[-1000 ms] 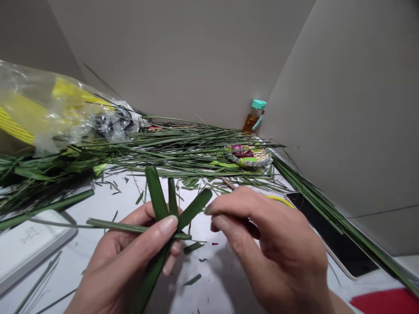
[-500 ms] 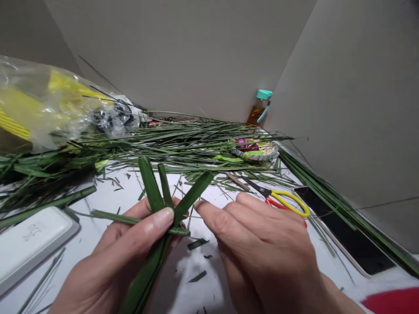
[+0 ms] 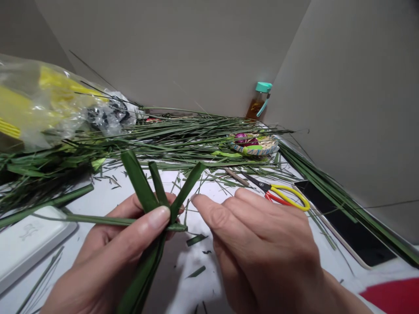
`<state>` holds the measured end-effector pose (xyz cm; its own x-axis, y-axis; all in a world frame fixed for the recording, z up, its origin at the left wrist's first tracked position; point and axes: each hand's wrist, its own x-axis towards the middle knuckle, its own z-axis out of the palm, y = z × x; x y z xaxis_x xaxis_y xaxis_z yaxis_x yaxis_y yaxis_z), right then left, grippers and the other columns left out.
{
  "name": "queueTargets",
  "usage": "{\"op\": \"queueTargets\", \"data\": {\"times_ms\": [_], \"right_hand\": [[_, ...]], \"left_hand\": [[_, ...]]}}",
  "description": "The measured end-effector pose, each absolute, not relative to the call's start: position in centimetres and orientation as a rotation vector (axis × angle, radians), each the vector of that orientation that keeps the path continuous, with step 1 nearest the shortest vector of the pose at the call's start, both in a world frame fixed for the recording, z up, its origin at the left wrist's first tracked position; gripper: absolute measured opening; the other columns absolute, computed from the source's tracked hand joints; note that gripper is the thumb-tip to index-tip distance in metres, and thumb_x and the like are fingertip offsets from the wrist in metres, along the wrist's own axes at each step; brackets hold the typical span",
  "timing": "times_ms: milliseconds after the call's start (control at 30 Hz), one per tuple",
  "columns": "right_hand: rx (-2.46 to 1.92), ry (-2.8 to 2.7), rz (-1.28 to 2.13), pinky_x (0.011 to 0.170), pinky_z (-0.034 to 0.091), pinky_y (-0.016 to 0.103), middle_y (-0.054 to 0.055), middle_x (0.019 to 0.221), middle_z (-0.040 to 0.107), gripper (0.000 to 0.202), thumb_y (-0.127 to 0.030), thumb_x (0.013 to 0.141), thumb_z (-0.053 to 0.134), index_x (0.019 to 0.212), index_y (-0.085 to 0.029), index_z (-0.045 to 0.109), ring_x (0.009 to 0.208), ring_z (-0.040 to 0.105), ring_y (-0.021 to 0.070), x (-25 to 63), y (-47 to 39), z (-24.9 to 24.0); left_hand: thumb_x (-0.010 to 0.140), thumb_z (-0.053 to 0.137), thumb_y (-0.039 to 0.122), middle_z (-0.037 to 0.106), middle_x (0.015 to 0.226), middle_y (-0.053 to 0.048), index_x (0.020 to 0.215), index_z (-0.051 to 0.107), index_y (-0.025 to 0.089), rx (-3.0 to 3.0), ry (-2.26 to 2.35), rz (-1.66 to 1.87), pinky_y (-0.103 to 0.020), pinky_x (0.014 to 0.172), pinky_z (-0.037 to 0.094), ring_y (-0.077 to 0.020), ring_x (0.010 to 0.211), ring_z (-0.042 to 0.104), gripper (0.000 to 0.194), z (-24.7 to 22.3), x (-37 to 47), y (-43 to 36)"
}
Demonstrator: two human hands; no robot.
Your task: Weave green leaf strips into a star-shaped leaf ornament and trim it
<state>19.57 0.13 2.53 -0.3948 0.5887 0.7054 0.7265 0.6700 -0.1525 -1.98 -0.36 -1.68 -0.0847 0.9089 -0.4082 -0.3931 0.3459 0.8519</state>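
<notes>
My left hand [image 3: 121, 248] pinches a bundle of folded green leaf strips [image 3: 139, 274] between thumb and fingers. Three broad ends fan upward above the thumb, and a narrow strip is wound across the crossing point. Its long tail [image 3: 98, 219] runs left, over the white power bank [image 3: 36, 240]. Just right of the bundle is my right hand [image 3: 262, 244], fingers curled closed with the index tip close to the wrapped part. A thin strand runs from the wrap toward this hand; whatever its fingers grip is hidden.
Yellow-and-red-handled scissors [image 3: 275, 192] lie beyond my right hand, beside a dark phone [image 3: 347, 226]. Long green leaves [image 3: 176, 135] are heaped across the back. Among them sit a small woven basket [image 3: 262, 149] and a teal-capped bottle [image 3: 258, 102]. A plastic bag [image 3: 59, 100] stands back left.
The bundle in my left hand has shifted slightly left. The narrow strip's tail now reaches further left, across the power bank. The view has moved a little; my right hand stays closed.
</notes>
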Motion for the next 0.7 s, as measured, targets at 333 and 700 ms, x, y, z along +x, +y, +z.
{"op": "queueTargets", "data": {"times_ms": [333,700], "right_hand": [[-0.976,-2.100,-0.378,0.056,0.037,0.036,0.002,0.069,0.069,0.034,-0.007,0.085,0.055,0.111,-0.005,0.076,0.063,0.053,0.0190,19.6,0.1,2.0],[-0.979,-2.091,-0.440,0.057,0.037,0.035,0.002,0.070,0.071,0.034,-0.005,0.087,0.051,0.110,-0.006,0.076,0.061,0.056,0.0189,19.5,0.0,1.9]], "left_hand": [[0.052,0.098,0.038,0.085,0.085,0.012,0.089,0.081,0.036,0.925,1.476,1.425,-0.008,0.062,0.058,-0.0113,0.069,0.076,0.042,0.4,1.6,-0.2],[0.068,0.091,0.038,0.086,0.094,0.005,0.105,0.078,0.034,0.700,1.409,1.348,-0.019,0.060,0.066,-0.0183,0.072,0.080,0.039,0.6,1.6,0.1]]}}
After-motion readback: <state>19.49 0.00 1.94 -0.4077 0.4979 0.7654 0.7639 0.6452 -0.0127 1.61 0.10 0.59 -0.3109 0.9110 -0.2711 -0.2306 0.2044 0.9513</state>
